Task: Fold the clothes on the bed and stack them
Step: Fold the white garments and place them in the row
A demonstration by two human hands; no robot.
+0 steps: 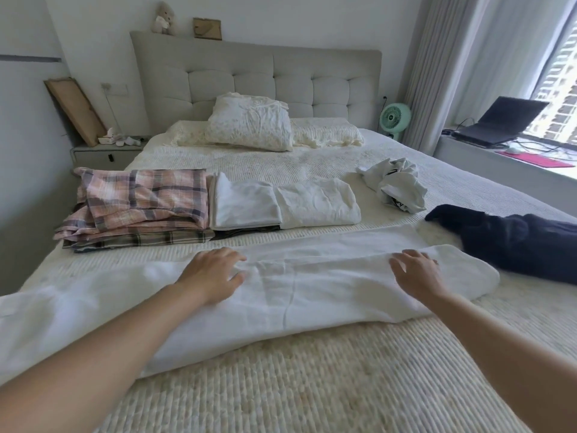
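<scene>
A long white garment [312, 295] lies folded lengthwise across the bed [281, 385] in front of me. My left hand [212, 273] rests flat on its middle with fingers spread. My right hand [416, 271] presses its right part, fingers straight. Beyond it sit a pile of folded pink and green plaid clothes [140, 207], a folded white piece [245, 203] on a dark one, and another folded white piece [318, 203]. A crumpled pale grey garment [395, 184] and a dark navy garment [512, 242] lie unfolded on the right.
Pillows [249, 126] lean against the grey padded headboard [256, 76]. A nightstand [106, 154] stands at the left. At the right are a green fan [394, 118], curtains and a window ledge with a laptop [502, 123].
</scene>
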